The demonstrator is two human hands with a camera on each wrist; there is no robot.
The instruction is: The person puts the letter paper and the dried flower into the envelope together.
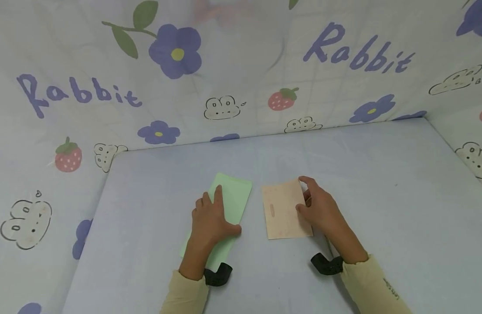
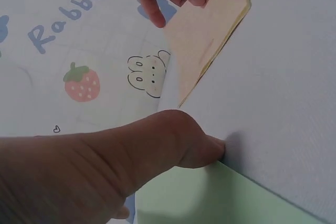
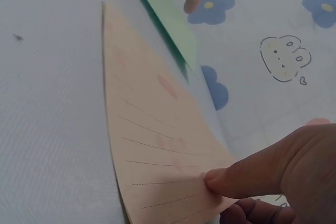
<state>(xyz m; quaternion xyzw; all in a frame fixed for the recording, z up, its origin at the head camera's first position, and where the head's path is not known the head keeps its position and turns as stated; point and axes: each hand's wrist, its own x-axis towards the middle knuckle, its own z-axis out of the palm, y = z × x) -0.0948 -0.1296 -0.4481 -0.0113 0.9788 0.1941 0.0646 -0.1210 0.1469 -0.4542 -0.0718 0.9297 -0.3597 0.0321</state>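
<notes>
My left hand (image 1: 209,220) rests on a long light green paper (image 1: 238,197), its fingers spread and its thumb at the paper's right edge. The hand covers the middle of that paper, which lies slanted on the table. To the right, my right hand (image 1: 322,209) pinches the right side of a peach sheet of notepaper (image 1: 284,209). In the right wrist view, printed lines and faint pinkish marks show on the notepaper (image 3: 152,114), with the thumb on its face and fingers behind. Its held side is bent upward.
The table (image 1: 382,174) has a pale, bluish-white covering. White cloth (image 1: 241,65) printed with flowers, strawberries, rabbits and the word "Rabbit" rises behind it and at both sides. A black wrist device (image 1: 218,274) sits at the left cuff, another (image 1: 327,264) at the right.
</notes>
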